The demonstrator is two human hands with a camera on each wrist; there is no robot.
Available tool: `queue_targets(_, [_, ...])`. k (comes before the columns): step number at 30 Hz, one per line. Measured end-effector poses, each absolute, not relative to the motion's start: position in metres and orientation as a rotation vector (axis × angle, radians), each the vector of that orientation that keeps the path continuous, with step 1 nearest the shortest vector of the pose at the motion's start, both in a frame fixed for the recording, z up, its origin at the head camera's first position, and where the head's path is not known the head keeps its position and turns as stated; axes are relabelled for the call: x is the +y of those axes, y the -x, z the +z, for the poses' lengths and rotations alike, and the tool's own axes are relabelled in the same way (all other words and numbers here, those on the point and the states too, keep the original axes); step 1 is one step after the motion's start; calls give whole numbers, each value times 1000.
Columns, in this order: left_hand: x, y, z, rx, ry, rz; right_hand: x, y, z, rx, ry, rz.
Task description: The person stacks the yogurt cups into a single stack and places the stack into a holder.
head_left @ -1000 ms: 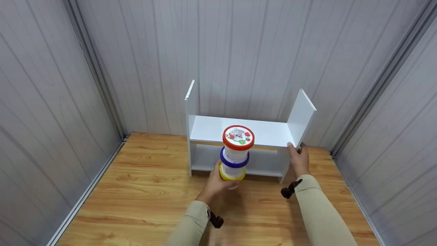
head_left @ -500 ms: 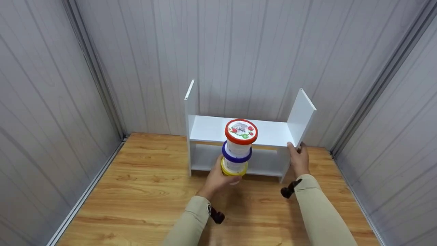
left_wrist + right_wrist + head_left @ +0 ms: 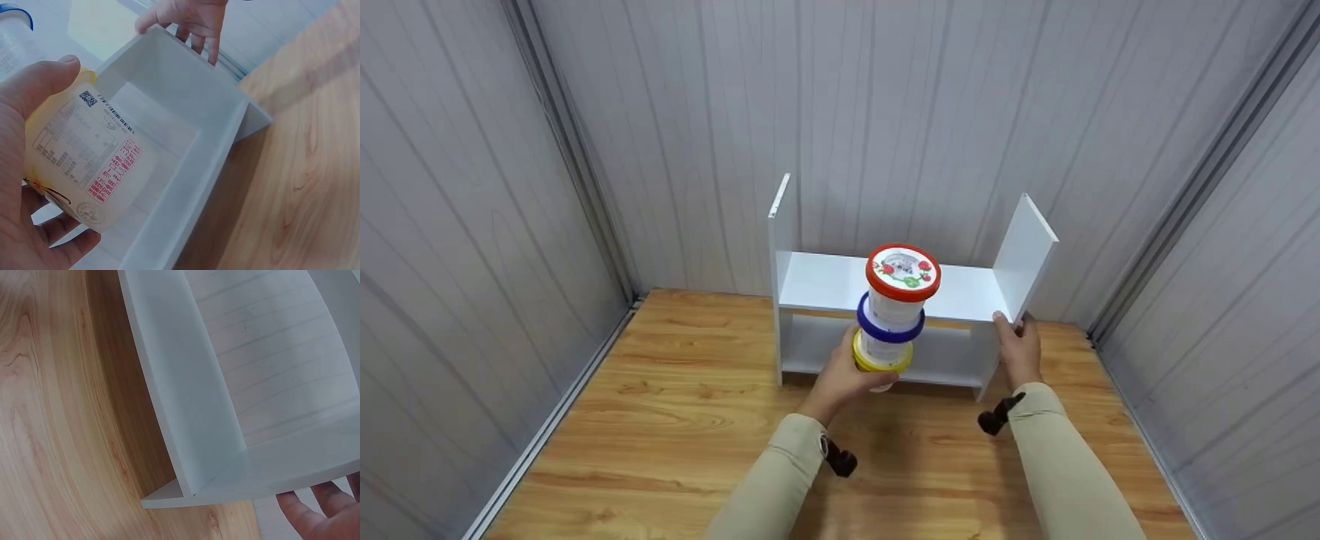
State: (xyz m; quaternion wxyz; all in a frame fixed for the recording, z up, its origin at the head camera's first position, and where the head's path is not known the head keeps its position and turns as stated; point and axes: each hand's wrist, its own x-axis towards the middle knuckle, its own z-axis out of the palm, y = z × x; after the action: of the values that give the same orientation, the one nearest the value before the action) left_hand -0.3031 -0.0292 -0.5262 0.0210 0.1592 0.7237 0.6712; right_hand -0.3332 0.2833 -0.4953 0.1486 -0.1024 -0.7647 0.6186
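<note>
My left hand [image 3: 840, 379] grips the lowest of three stacked white tubs, the yellow-lidded tub [image 3: 93, 152]; its thumb and fingers lie round the sides. On top of it sits the blue-lidded tub [image 3: 891, 319], and above that the red-lidded tub [image 3: 903, 273] with red flowers on its lid. The stack leans slightly right, held in front of the white shelf [image 3: 817, 281], around the height of its upper board. My right hand [image 3: 1020, 352] holds the shelf's right side panel, thumb in front near the upper board and fingers on the outer face.
The shelf has two boards between upright side panels [image 3: 1025, 255] and stands on a wood-grain floor [image 3: 682, 420]. Pale panelled walls [image 3: 720, 135] close in behind and on both sides. A black device [image 3: 840, 459] sits at each wrist.
The left hand has raised the tub stack and carried it a little to the right and toward the shelf. The right hand keeps its hold on the side panel.
</note>
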Motion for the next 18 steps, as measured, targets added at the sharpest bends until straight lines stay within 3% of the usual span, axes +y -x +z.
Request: queue_targets(18, [-22,302,-506,2218,-566,2080,284,330,-498,-2214,335,1780])
